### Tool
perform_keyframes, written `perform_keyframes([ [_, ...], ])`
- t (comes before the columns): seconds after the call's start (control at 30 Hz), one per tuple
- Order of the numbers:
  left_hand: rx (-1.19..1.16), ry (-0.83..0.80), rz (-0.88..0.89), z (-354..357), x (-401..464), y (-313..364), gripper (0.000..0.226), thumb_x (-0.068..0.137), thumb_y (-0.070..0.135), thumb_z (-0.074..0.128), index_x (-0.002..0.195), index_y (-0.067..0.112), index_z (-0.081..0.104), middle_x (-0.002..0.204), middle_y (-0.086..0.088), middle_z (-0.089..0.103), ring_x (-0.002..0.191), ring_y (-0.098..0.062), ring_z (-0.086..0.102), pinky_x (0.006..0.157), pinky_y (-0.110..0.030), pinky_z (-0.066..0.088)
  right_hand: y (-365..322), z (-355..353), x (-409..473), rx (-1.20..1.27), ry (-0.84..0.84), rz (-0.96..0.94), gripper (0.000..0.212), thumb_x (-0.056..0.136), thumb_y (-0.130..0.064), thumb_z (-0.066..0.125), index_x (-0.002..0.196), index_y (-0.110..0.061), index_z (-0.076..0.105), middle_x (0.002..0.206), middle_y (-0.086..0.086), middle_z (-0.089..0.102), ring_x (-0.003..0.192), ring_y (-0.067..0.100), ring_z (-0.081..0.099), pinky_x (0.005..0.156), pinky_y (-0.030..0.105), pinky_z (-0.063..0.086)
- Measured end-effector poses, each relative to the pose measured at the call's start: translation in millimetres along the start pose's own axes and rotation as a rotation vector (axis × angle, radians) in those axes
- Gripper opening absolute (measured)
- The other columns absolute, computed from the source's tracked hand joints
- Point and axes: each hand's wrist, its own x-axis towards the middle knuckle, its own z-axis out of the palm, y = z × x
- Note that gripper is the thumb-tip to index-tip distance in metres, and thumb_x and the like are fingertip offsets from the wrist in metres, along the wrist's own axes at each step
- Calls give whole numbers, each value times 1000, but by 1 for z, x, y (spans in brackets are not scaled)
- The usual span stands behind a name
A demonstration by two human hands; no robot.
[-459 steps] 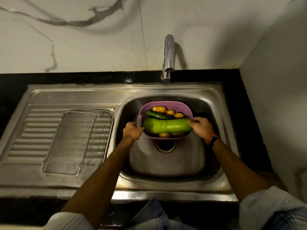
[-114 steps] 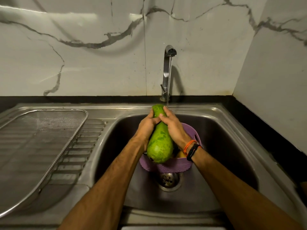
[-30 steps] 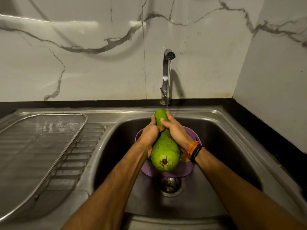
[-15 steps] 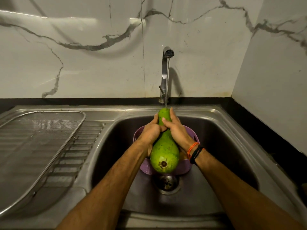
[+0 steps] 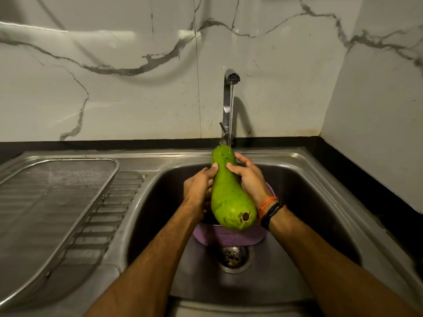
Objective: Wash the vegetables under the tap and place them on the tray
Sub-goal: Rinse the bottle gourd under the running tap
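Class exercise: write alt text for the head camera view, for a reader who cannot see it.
Two hands, left hand and right hand, hold a green bottle gourd under a running tap, above a purple basket in a steel sink. A mesh tray lies on the drainboard, left.

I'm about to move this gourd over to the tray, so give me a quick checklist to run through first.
1. Grip: left hand and right hand both hold the gourd at its narrow part: ok.
2. Water reaching the gourd: lands on its top end: ok.
3. Whole gourd rinsed: cannot tell.
4. Tray on the drainboard, mesh bare: ok.
5. Tap off before leaving: running: not ok.
6. Basket steady in the sink: mostly hidden: cannot tell.
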Motion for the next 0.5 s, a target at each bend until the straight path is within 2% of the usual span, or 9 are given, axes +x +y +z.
perform_keyframes([
  [0.03, -34, -44, 1, 2, 0, 0, 42, 85, 40, 71, 113, 9, 72, 100, -22, 71, 93, -37, 68, 90, -44, 54, 0, 3, 0, 28, -9, 9, 48, 89, -1, 63, 135, -11, 53, 127, 13, 63, 104, 26, 65, 85, 37, 55],
  [0.07, -96, -103, -15, 6, -4, 1, 41, 91, 39, 62, 115, 6, 70, 100, -21, 72, 94, -37, 69, 91, -46, 55, 0, 5, -1, 34, -18, 17, 46, 90, -1, 61, 135, -10, 52, 127, 12, 62, 102, 24, 64, 83, 34, 55],
  [0.13, -197, -147, -83, 11, -9, 1, 41, 100, 34, 47, 121, 4, 65, 98, -18, 73, 88, -30, 70, 83, -42, 55, -2, 8, -5, -33, -31, 17, 45, 94, -1, 56, 137, -11, 50, 129, 10, 60, 104, 20, 60, 81, 27, 53],
  [0.23, -211, -162, -129, 9, -8, 0, 44, 101, 34, 47, 137, 11, 55, 120, -19, 67, 105, -34, 67, 89, -47, 54, -8, 8, -8, -283, -102, -22, 46, 99, 1, 45, 145, -4, 41, 135, 6, 53, 115, 16, 52, 76, 8, 47],
  [0.27, -178, -156, -100, 10, -8, 0, 45, 101, 30, 47, 144, 17, 48, 127, -18, 64, 110, -34, 65, 91, -49, 54, -10, 7, -9, -329, -118, -25, 47, 100, 1, 42, 147, -2, 37, 141, 4, 48, 123, 14, 48, 81, 5, 42],
  [0.33, -154, -124, -36, 11, -5, 0, 55, 101, 20, 49, 153, 27, 32, 137, -13, 58, 116, -32, 62, 98, -52, 50, -10, 4, -10, -393, -159, -32, 53, 103, -8, 43, 153, -7, 25, 155, 3, 34, 133, 9, 37, 95, 8, 31],
  [0.37, -149, -119, -13, 12, -2, 0, 60, 101, 16, 50, 155, 29, 27, 140, -11, 56, 118, -31, 61, 101, -53, 48, -10, 6, -13, -398, -189, -18, 57, 103, -16, 45, 155, -11, 20, 158, 2, 30, 132, 6, 36, 100, 13, 30],
  [0.43, -135, -112, 13, 11, 2, 3, 61, 100, 13, 51, 154, 30, 28, 144, -9, 53, 120, -29, 60, 105, -52, 46, -9, 10, -17, -372, -257, 28, 64, 103, -30, 46, 156, -14, 15, 159, 1, 26, 137, 9, 35, 113, 26, 31],
  [0.5, -108, -119, 24, 9, 4, 2, 59, 101, 14, 50, 153, 31, 30, 143, -7, 54, 119, -27, 61, 103, -50, 48, -6, 12, -12, -417, -285, 40, 71, 101, -41, 45, 157, -16, 10, 163, 1, 16, 146, 14, 24, 121, 36, 22],
])
